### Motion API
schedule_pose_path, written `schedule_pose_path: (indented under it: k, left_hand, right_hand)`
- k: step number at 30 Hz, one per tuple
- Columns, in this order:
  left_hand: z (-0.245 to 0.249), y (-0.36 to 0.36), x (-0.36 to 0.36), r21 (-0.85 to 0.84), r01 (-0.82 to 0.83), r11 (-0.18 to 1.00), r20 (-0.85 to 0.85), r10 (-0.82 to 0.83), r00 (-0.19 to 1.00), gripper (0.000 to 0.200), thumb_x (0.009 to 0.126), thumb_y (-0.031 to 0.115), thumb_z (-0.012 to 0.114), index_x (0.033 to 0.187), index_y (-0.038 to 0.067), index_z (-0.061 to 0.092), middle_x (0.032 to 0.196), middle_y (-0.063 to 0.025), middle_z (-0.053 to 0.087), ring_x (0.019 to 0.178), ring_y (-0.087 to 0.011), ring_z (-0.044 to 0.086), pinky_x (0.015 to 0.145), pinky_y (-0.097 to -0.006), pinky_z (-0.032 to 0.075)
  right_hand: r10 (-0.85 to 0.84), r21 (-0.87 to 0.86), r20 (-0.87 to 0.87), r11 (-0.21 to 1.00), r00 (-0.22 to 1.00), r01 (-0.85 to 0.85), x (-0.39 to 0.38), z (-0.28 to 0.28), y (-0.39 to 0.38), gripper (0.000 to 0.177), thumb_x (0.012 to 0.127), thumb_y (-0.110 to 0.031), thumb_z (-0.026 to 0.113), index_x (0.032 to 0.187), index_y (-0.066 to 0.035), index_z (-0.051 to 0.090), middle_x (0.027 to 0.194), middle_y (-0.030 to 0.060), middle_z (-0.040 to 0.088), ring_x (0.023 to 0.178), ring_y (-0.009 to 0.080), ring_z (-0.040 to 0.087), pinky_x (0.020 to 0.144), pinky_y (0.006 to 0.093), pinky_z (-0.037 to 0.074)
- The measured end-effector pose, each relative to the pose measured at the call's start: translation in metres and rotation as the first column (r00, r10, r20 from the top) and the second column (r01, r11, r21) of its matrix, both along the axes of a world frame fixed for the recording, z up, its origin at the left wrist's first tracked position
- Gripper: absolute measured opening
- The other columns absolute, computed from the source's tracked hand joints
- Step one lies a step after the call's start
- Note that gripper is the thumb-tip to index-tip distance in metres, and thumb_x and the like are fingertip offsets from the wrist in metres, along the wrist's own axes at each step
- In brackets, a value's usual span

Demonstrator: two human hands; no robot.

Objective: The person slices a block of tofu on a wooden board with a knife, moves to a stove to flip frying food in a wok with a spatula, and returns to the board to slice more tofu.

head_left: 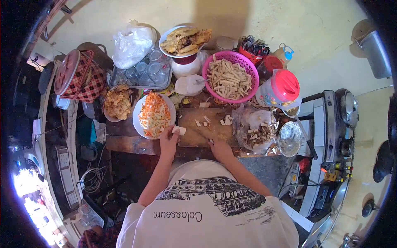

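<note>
My left hand (pixel 168 141) is closed round a short white piece of peeled root (pixel 179 130), just above the left part of a wooden cutting board (pixel 188 142). My right hand (pixel 221 149) is closed on a knife (pixel 202 134) at the board's front right; its thin, dark blade points up and left over the wood. Several white scraps (pixel 204 122) lie on the board. Close to my left hand stands a white plate (pixel 137 131) heaped with shredded carrot and pale vegetable (pixel 154 113).
A pink basket (pixel 255 84) holds pale cut sticks (pixel 229 78). Peelings (pixel 258 136) lie on a plastic bag, beside a foil-like bowl (pixel 290 139). Behind are a tray of glasses (pixel 155 71), a plate of fried food (pixel 185 40) and a red-lidded jug (pixel 285 84). A stove (pixel 331 113) stands right.
</note>
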State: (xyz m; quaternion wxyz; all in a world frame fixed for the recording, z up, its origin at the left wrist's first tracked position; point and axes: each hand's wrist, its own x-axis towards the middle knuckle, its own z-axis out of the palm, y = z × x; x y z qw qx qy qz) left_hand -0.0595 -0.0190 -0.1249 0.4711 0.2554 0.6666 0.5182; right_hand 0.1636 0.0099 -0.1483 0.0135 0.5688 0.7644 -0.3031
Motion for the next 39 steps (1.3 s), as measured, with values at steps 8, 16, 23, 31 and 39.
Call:
schedule_pose_path:
  k: [8, 16, 23, 31, 39]
  left_hand:
    - [-0.011, -0.004, -0.002, 0.004, -0.003, 1.0, -0.006, 0.003, 1.0, 0.031, 0.086, 0.014, 0.06, 0.114, 0.002, 0.052, 0.1, -0.0047, 0.057, 0.083, -0.0102, 0.056, 0.063, -0.0212, 0.047]
    - [-0.031, 0.001, 0.002, 0.114, 0.11, 0.987, -0.223, -0.083, 0.971, 0.03, 0.085, 0.011, 0.06, 0.112, 0.002, 0.053, 0.099, -0.0055, 0.057, 0.083, -0.0114, 0.055, 0.064, -0.0221, 0.047]
    - [-0.04, 0.003, 0.006, 0.066, 0.149, 0.987, -0.237, -0.129, 0.963, 0.03, 0.082, 0.011, 0.063, 0.109, 0.002, 0.054, 0.1, -0.0071, 0.057, 0.088, -0.015, 0.056, 0.073, -0.0261, 0.047]
    - [-0.029, 0.028, 0.031, 0.17, 0.36, 0.918, -0.534, -0.221, 0.816, 0.03, 0.073, 0.011, 0.069, 0.1, 0.003, 0.06, 0.096, -0.0121, 0.056, 0.083, -0.0222, 0.057, 0.073, -0.0303, 0.046]
    - [-0.031, 0.049, 0.058, 0.012, 0.39, 0.921, -0.56, -0.317, 0.765, 0.029, 0.073, 0.013, 0.069, 0.099, 0.004, 0.061, 0.098, -0.0126, 0.055, 0.085, -0.0232, 0.057, 0.068, -0.0317, 0.048]
  right_hand:
    - [-0.404, 0.118, 0.073, 0.912, 0.912, 0.394, 0.043, -0.024, 0.021, 0.03, 0.09, -0.024, 0.046, 0.105, 0.001, 0.046, 0.074, 0.0252, 0.06, 0.07, 0.0421, 0.059, 0.062, 0.0509, 0.047]
    - [-0.055, -0.03, -0.038, 0.998, 0.998, 0.054, 0.01, -0.001, -0.013, 0.027, 0.09, -0.025, 0.046, 0.098, 0.001, 0.047, 0.076, 0.0258, 0.06, 0.074, 0.043, 0.059, 0.065, 0.051, 0.045]
    - [-0.488, 0.113, 0.008, 0.868, 0.873, 0.484, 0.047, 0.022, -0.009, 0.028, 0.09, -0.026, 0.047, 0.098, 0.001, 0.047, 0.079, 0.0257, 0.06, 0.076, 0.0429, 0.058, 0.066, 0.0504, 0.045]
    - [-0.377, 0.172, -0.152, 0.9, 0.914, 0.4, 0.03, -0.007, -0.016, 0.028, 0.088, -0.024, 0.049, 0.103, -0.001, 0.045, 0.085, 0.0269, 0.059, 0.079, 0.0449, 0.057, 0.067, 0.0511, 0.044]
    - [-0.402, -0.032, -0.242, 0.913, 0.883, 0.407, 0.002, 0.032, -0.01, 0.03, 0.089, -0.026, 0.046, 0.102, 0.001, 0.047, 0.082, 0.0283, 0.059, 0.079, 0.046, 0.057, 0.068, 0.0511, 0.044]
